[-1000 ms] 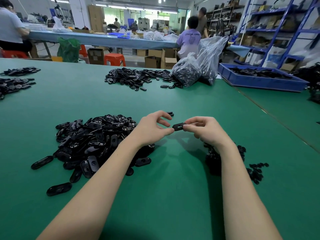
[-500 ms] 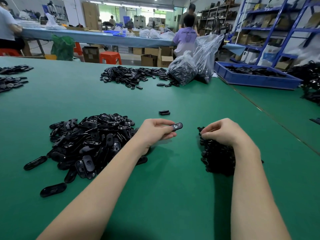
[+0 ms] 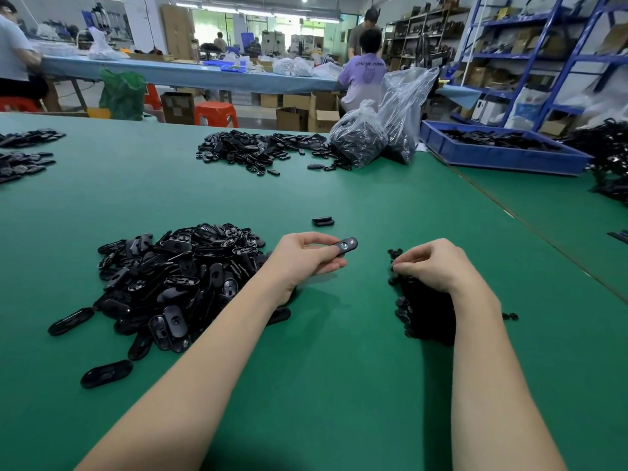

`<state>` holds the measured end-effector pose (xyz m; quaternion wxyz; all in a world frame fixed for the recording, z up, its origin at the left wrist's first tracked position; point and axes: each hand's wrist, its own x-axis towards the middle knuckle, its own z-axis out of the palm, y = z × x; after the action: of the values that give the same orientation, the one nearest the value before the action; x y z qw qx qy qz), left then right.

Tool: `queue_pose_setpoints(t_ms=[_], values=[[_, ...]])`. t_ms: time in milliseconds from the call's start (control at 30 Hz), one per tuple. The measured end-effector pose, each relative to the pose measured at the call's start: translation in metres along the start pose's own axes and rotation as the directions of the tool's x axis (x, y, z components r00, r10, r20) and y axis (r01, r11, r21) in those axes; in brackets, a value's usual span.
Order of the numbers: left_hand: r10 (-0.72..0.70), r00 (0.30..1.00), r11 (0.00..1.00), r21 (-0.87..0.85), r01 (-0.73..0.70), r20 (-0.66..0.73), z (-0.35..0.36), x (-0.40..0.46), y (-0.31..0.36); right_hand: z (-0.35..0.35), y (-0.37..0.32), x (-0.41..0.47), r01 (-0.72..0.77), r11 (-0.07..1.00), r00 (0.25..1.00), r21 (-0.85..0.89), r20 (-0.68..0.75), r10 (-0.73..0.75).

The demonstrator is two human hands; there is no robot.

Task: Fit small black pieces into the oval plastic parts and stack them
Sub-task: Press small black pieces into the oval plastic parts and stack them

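The left hand (image 3: 306, 258) pinches one oval plastic part (image 3: 346, 246) between thumb and fingers, holding it just above the green tabletop (image 3: 339, 368) with its far end sticking out toward the right. The right hand (image 3: 430, 263) rests on the heap of small black pieces (image 3: 421, 314), fingers curled down into it (whether a piece is caught in the fingertips cannot be told). A large pile of oval parts (image 3: 176, 277) lies left of the left forearm. Two finished parts, stacked (image 3: 323, 220), sit on the tabletop just beyond the hands. Farther back lie another pile (image 3: 258, 151), clear plastic bags (image 3: 373, 130) and a blue tray (image 3: 503, 154).
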<state>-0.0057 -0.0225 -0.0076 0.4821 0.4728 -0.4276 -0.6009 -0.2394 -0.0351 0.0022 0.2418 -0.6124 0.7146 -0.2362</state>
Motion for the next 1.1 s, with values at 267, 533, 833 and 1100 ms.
queue_pose_setpoints(t_ms=[267, 533, 833, 1100], values=[[0.0, 0.999, 0.995, -0.104, -0.004, -0.036, -0.001, 0.004, 0.002, 0.013, -0.046, -0.013, 0.2, 0.827, 0.963, 0.526, 0.052, -0.266], [0.156, 0.988, 0.986, -0.062, -0.156, -0.005, -0.004, 0.001, 0.005, 0.024, -0.064, -0.016, 0.224, 0.785, 0.957, 0.578, 0.02, -0.288], [0.273, 0.962, 0.961, 0.031, -0.273, 0.016, -0.007, 0.001, 0.006, 0.025, -0.076, -0.018, 0.162, 0.802, 0.979, 0.574, 0.007, -0.202], [0.333, 0.943, 0.942, 0.043, -0.332, 0.005, -0.007, 0.001, 0.006, 0.027, -0.079, -0.018, 0.098, 0.825, 0.994, 0.557, -0.007, -0.113]])
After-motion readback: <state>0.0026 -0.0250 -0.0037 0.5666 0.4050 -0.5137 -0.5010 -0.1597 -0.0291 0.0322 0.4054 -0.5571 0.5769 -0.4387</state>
